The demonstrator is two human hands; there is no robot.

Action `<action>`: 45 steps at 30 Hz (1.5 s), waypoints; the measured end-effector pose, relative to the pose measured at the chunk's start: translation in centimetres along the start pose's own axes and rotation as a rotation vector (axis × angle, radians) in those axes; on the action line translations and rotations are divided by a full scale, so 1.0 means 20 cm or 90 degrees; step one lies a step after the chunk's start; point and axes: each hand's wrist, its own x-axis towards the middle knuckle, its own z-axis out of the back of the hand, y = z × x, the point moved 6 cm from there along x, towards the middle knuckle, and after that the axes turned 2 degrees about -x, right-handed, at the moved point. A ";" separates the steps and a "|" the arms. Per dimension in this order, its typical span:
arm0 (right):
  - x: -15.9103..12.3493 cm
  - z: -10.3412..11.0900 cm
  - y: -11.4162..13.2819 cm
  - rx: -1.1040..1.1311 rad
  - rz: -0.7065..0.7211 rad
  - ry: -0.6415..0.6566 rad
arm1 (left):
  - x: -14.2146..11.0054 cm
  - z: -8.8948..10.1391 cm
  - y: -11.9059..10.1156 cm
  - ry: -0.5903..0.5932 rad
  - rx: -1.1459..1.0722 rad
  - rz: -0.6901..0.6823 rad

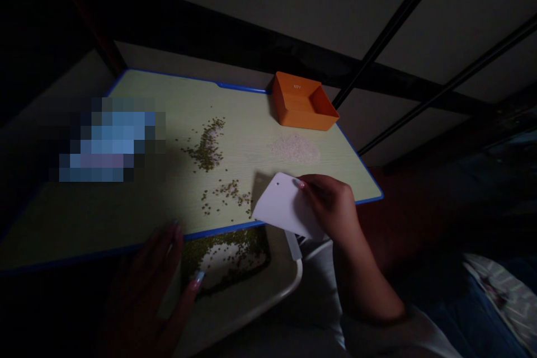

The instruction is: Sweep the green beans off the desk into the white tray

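My right hand [331, 201] pinches a white plastic scraper [281, 201] with a small hole near one corner. The scraper is tilted over the front edge of the table [251, 123], beside a loose scatter of green beans [229, 193]. In deep shadow at the lower left, my left hand [155, 285] grips the left side of a tray [239, 288], its thumb over the inside and its fingers along the outer side. Green beans and white grains lie in the tray, just below the table's front edge. Farther back is a larger pile of green beans [207, 148] mixed with pale grains.
An orange open box [308, 114] stands at the back right corner, with a patch of white grains [296, 148] before it. A pixelated blue item [113, 145] is on the left. A white tubular table leg [289, 285] curves below the front edge.
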 end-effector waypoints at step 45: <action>0.10 -0.17 0.17 0.023 0.082 0.153 | -0.01 -0.01 0.02 0.019 -0.012 0.031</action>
